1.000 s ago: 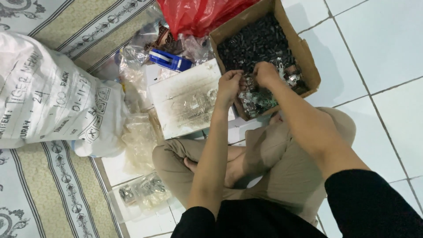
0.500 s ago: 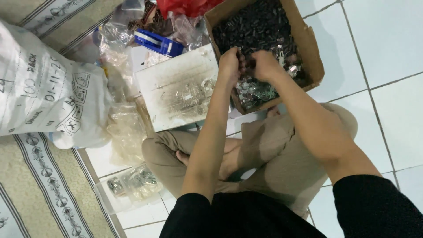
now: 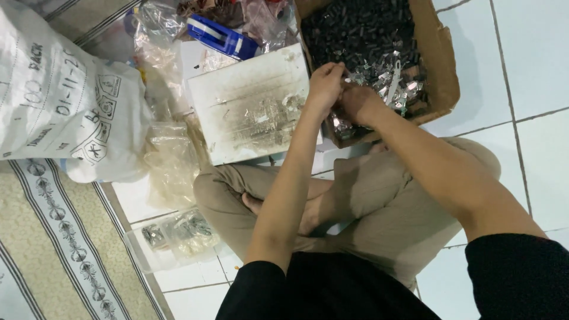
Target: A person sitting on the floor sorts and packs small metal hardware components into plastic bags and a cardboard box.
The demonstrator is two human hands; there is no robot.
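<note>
Small metal parts (image 3: 388, 83) lie heaped in the cardboard box (image 3: 441, 65) at the upper right of the frame. Both hands meet at its near edge: left hand (image 3: 325, 89) and right hand (image 3: 358, 104), fingers curled together, pinching something too small to tell. A white board (image 3: 249, 109) lies just left.

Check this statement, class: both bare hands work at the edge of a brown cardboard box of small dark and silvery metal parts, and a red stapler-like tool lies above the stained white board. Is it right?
Not quite. In the head view the stapler-like tool is blue, not red. The rest holds: the left hand and right hand meet at the edge of the brown cardboard box of small metal parts, and the tool lies above the stained white board.
</note>
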